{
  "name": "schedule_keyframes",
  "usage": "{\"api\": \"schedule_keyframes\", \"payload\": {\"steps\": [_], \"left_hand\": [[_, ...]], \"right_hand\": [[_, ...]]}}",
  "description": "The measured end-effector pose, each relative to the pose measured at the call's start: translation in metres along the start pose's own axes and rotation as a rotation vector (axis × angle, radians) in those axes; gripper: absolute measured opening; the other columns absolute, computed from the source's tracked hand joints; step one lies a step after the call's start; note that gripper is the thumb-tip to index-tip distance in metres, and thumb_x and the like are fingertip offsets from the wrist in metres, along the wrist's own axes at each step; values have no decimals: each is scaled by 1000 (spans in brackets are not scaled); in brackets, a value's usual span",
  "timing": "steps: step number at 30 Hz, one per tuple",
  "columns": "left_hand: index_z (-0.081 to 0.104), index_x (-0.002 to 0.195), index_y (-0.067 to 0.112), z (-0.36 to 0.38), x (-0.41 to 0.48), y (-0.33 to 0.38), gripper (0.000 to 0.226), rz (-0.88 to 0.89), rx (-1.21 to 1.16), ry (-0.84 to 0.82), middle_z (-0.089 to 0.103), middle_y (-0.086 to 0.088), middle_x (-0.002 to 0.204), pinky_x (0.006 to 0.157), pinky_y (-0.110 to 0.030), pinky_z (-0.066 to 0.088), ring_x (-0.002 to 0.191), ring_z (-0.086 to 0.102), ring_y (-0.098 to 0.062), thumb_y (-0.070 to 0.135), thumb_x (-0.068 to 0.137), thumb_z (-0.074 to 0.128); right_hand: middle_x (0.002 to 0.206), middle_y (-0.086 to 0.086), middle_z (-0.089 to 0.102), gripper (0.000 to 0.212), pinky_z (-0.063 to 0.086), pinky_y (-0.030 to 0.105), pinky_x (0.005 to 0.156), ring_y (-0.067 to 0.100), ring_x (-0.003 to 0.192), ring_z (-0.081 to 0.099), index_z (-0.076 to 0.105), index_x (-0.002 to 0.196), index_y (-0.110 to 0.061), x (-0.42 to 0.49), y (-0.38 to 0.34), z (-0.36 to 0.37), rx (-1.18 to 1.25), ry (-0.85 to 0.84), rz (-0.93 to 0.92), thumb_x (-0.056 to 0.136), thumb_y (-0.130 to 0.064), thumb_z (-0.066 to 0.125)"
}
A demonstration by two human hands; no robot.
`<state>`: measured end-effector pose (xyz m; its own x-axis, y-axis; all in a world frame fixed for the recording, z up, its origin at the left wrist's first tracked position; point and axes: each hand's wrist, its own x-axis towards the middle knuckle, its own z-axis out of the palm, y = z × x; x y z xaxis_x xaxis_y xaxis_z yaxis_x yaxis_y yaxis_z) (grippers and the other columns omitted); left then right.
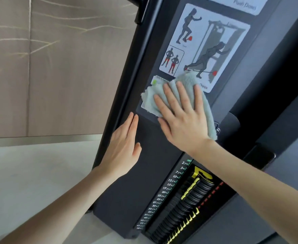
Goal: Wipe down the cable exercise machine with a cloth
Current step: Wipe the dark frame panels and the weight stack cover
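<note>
Wiping is underway: right hand (183, 118) presses cloth (195, 85) flat-fingered on panel (155, 147); left hand (123, 147) rests open beside, holding nothing. Next, the placard (232, 41) above probably needs firm strokes.

Under the cloth (184, 78), part of small label (155, 81) and chart caption (203, 87); weight stack (188, 205) partly beyond bottom edge.

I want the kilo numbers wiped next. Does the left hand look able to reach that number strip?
Probably yes: the left hand is open and empty, with only bare panel between it and the number strip.
</note>
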<state>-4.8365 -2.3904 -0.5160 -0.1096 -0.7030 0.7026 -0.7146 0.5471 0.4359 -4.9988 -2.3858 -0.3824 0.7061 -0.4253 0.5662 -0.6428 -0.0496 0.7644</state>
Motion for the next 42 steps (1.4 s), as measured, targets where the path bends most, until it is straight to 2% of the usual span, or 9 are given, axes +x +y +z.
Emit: {"api": "schedule_keyframes", "payload": {"steps": [3, 6, 12, 18, 22, 27, 34, 39, 42], "left_hand": [[20, 151, 2, -9, 8, 2, 74, 8, -6, 5, 17, -14, 159, 113, -36, 26, 139, 23, -20, 10, 88, 58], [18, 152, 1, -27, 33, 7, 69, 37, 13, 46, 16, -14, 159, 114, -34, 24, 140, 22, -21, 17, 90, 47], [14, 153, 6, -58, 81, 34, 69, 68, -32, 79, 12, -12, 161, 115, -34, 20, 143, 21, -24, 16, 96, 52], [9, 154, 10, -58, 88, 39, 69, 46, -44, 74, 10, -8, 161, 115, -27, 10, 146, 17, -18, 21, 98, 48], [14, 153, 7, -58, 89, 36, 70, 58, -17, 69, 15, -11, 160, 116, -30, 15, 143, 21, -19, 18, 95, 53], [12, 153, 7, -65, 88, 36, 76, 65, 93, 15, 15, -12, 160, 114, -29, 15, 138, 26, -19, 29, 95, 55], [9, 154, 8, -84, 89, 41, 77, 79, 146, -87, 11, -10, 161, 112, -26, 14, 140, 32, -25, 39, 96, 51], [5, 154, 9, -85, 90, 42, 79, 71, 161, -116, 5, -9, 162, 111, -24, 10, 141, 30, -22, 42, 97, 48], [0, 154, 11, -83, 90, 41, 81, 64, 153, -114, 2, -7, 162, 111, -23, 9, 142, 26, -20, 42, 97, 48]], "right_hand": [[153, 11, 32, 54, 2, 57, 117, 36, 142, 26, 39, 146, -17, -7, 5, 1, 0, -48, -94, 94, -31, 45], [153, 12, 33, 57, 3, 55, 117, 35, 142, 26, 41, 145, -16, 11, 38, -13, -9, -58, -121, 91, -31, 44], [147, 15, 42, 47, 8, 57, 114, 40, 137, 34, 48, 139, -12, 76, 127, -43, -50, 118, 47, 95, -26, 40], [150, 15, 37, 46, 7, 62, 114, 42, 140, 27, 44, 143, -13, 71, 104, -36, -29, 134, 131, 102, -31, 31], [155, 13, 28, 52, 2, 60, 115, 39, 143, 22, 35, 147, -14, 45, 73, -24, -35, 13, -9, 98, -32, 36], [152, 13, 35, 54, 9, 59, 115, 37, 141, 28, 42, 144, -14, 54, 101, -32, -37, -8, -154, 92, -31, 44], [147, 16, 42, 49, 8, 63, 111, 42, 137, 34, 50, 137, -13, 153, 190, -68, -48, 59, 15, 98, -35, 32], [151, 18, 34, 52, 5, 67, 111, 43, 140, 25, 45, 140, -10, 184, 181, -68, -51, 60, 100, 99, -36, 26], [152, 15, 35, 55, 2, 63, 113, 41, 141, 26, 44, 142, -13, 173, 155, -57, -58, 55, 59, 95, -35, 26]]}}
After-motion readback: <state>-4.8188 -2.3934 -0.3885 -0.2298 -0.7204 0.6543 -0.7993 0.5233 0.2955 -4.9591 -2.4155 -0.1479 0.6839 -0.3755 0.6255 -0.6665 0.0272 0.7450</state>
